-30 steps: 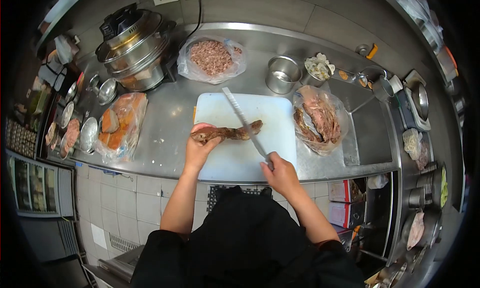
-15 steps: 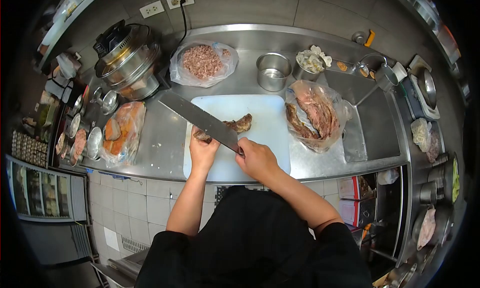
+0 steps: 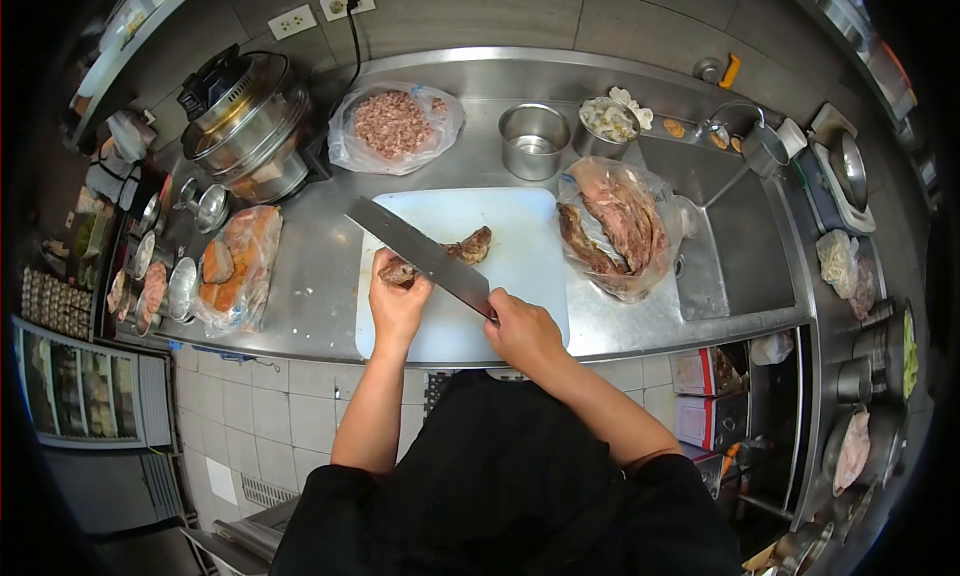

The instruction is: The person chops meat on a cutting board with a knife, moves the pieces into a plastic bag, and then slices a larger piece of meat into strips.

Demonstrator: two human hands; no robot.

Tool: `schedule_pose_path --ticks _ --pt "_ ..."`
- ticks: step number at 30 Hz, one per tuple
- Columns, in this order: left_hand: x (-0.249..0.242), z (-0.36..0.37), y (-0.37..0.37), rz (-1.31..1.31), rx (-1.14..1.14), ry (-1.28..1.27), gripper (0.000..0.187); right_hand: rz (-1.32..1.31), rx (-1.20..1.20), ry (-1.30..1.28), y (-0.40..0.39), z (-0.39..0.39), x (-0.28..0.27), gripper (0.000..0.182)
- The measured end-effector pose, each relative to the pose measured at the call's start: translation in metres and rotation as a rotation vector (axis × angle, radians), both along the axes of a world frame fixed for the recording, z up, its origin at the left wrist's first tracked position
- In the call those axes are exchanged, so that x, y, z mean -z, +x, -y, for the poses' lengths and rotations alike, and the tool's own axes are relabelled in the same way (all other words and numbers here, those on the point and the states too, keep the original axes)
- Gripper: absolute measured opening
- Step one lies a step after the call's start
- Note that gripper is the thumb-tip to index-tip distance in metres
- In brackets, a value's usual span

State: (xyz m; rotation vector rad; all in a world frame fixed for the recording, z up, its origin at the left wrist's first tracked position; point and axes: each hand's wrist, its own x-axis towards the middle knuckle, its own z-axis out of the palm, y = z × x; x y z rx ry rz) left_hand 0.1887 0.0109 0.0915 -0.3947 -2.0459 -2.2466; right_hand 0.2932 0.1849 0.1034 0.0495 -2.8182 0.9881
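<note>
A white cutting board (image 3: 520, 246) lies on the steel counter. My right hand (image 3: 522, 328) is wrapped round the handle of a wide cleaver (image 3: 425, 261), whose blade points up and to the left over the board. On the board's left side my left hand (image 3: 398, 301) grips one end of a brown piece of meat (image 3: 398, 272). The blade crosses above the meat and hides its middle. Beyond the blade, brown meat (image 3: 470, 246) shows; whether both parts are one piece cannot be seen.
Right of the board lies a bag of meat strips (image 3: 625, 221), near a sink (image 3: 745, 251). Behind stand a steel pot (image 3: 534, 146), a bowl of pale food (image 3: 608, 126) and a bag of minced meat (image 3: 393, 126). Bagged orange meat (image 3: 240, 266) lies at left.
The cleaver has shifted slightly right and down relative to the board, with my right hand. My left hand still holds the meat. The whole view has moved slightly.
</note>
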Motion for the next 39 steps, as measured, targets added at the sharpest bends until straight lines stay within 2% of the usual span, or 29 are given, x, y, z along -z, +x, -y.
schedule_pose_path --ticks 6,9,15,17,19,20,23,24,26,30,32,35,39 --pt "0.003 0.003 -0.004 0.004 -0.032 -0.006 0.042 0.115 0.04 0.013 0.02 -0.013 0.008 0.02" --pt "-0.002 0.008 -0.007 0.024 -0.056 -0.016 0.041 0.197 0.132 0.04 0.035 -0.028 0.026 0.02" --pt "0.003 0.014 -0.013 -0.072 -0.001 -0.058 0.044 0.231 0.236 -0.185 0.047 -0.038 0.022 0.022" --pt "0.016 0.029 -0.02 -0.119 0.029 -0.106 0.048 0.223 0.366 -0.323 0.047 -0.043 0.02 0.024" --pt "0.027 0.048 -0.023 -0.077 0.069 0.073 0.061 0.291 0.41 -0.343 0.048 -0.054 0.02 0.026" --pt "0.032 0.058 -0.026 -0.078 0.069 0.073 0.061 0.361 0.453 -0.363 0.048 -0.06 0.02 0.028" --pt "0.049 0.089 -0.029 0.032 -0.046 0.02 0.076 0.395 0.467 -0.291 0.051 -0.073 0.025 0.031" --pt "0.059 0.097 -0.029 0.034 -0.055 0.018 0.076 0.429 0.487 -0.28 0.052 -0.077 0.029 0.033" --pt "0.074 0.11 -0.03 0.233 -0.051 -0.02 0.086 0.466 0.477 -0.303 0.05 -0.081 0.033 0.033" --pt "0.079 0.117 -0.029 0.264 -0.08 -0.096 0.097 0.497 0.392 -0.224 0.046 -0.084 0.037 0.025" --pt "0.076 0.12 -0.031 0.171 -0.113 -0.323 0.102 0.531 0.37 -0.225 0.042 -0.083 0.034 0.024" --pt "0.087 0.138 -0.036 0.104 -0.107 -0.441 0.098 0.522 0.322 -0.11 0.043 -0.083 0.035 0.029" --pt "0.061 0.121 -0.024 0.076 -0.173 -0.508 0.087 0.493 0.281 -0.026 0.044 -0.083 0.032 0.03"
